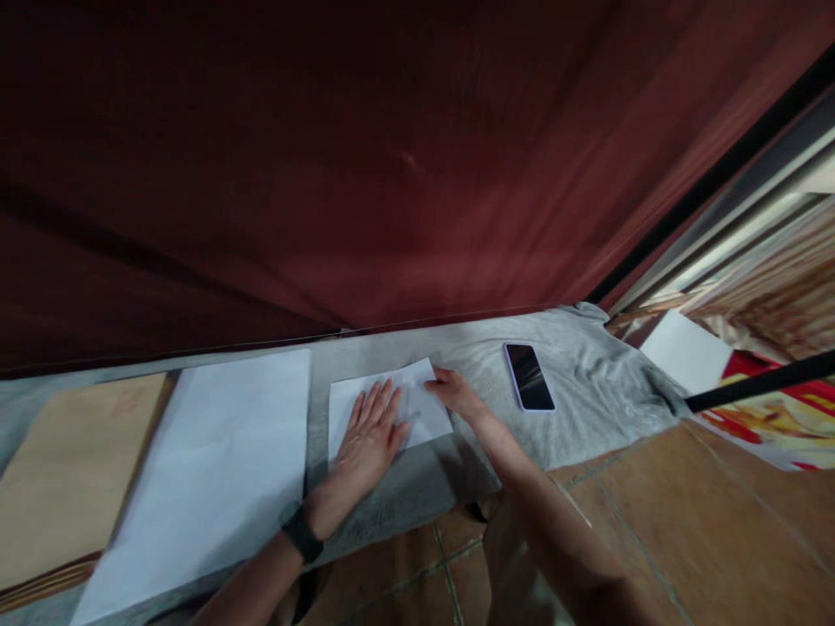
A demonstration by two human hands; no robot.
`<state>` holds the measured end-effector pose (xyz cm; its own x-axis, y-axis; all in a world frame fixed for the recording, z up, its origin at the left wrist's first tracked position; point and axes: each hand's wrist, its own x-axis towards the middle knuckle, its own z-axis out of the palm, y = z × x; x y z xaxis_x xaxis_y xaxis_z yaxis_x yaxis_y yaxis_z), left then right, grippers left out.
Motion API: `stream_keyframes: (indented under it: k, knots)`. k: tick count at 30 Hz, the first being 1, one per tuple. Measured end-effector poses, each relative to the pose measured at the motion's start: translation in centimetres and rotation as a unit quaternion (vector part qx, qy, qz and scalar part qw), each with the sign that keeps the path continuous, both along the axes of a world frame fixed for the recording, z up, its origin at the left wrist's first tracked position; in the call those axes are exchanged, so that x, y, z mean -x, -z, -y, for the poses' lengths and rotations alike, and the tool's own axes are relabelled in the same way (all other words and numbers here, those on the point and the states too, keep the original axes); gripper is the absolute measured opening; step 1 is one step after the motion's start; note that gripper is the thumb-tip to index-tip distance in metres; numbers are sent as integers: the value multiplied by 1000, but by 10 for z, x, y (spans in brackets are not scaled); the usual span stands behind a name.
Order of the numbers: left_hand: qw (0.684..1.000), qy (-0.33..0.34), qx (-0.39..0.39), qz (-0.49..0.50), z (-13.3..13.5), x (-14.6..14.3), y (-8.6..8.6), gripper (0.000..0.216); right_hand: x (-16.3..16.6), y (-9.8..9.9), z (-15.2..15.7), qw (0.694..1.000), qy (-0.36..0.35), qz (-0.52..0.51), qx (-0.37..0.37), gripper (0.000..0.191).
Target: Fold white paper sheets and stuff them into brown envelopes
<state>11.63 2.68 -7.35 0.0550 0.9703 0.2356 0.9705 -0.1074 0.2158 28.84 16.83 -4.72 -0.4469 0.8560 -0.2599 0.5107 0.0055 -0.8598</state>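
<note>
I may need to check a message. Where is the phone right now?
In the head view, the phone lies face up on the grey cloth, just right of the right hand and the folded white paper.

This looks like a makeshift paper-craft corner in a home rather than a proper workshop — the work surface is low and draped in a grey cloth (587, 409), with a dark red curtain (391, 174) hanging close behind it as a backdrop. The floor is brown tile (684, 522), the sort laid in a house. Supplies are set out in plain stacks — large white sheets (215, 469) and tan sheets (71, 469) on the left. A phone (529, 376) lies on the cloth, and bright printed material (776, 417) sits on the floor at the right.
</note>
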Motion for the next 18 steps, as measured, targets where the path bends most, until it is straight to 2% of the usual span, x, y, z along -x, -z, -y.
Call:
stream_keyframes:
  k: [3, 5, 7, 9, 11, 14, 16, 18]
  knots:
    - [1000, -9, 3, -23, 6, -11, 4, 60, -2, -1, -1, 999, -5, 40, -26, 21]
    - [999, -21, 2, -34, 7, -14, 6, 61, -2, -3, 2, 994, 13, 81, -79, 23]
    - [999, -32, 1, -39, 8, -16, 6, 62, 0, -5, 8, 974, 42, 137, -176, 32]
    - [998, -42, -2, -40, 7, -17, 6, 63, 7, -5, 19, 939, 39, 178, -291, 42]
    - [998, -45, -6, -40, 7, -17, 6, 60, 16, -1, 33, 915, -20, 176, -364, 47]
    - [998, -42, -10, -43, 7, -16, 9, 57, 29, 9, 54, 896, -123, 159, -395, 49]
    - [998, -43, -8, -45, 8, -13, 10, 57, 33, 17, 62, 887, -155, 168, -401, 50]
    - [998, -44, -5, -46, 10, -8, 11, 58, 32, 23, 65, 881, -159, 182, -406, 52]
